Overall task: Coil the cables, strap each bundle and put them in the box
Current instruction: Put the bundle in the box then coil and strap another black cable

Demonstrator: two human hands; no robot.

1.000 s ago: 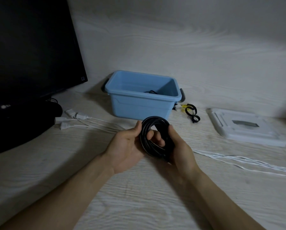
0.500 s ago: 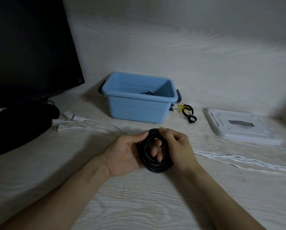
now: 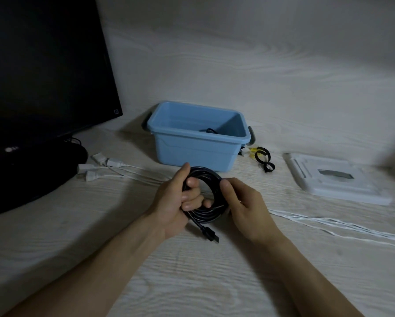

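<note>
1. Black cable coil (image 3: 205, 210) held above the wooden desk (image 3: 192, 282), in front of the blue box (image 3: 192, 152).
2. Left hand (image 3: 175, 202) grips its left side, fingers through the loop.
3. Right hand (image 3: 242, 207) pinches the right edge.
4. Plug end (image 3: 211, 235) (loose) points down-right, toward the person.

Black cable coil (image 3: 211, 179) in both hands (image 3: 244, 208)

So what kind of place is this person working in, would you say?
Probably a desk at home or in an office: a dark monitor on its stand sits on a pale wood-grain desktop, with white cables and a blue storage box beside it.
</note>
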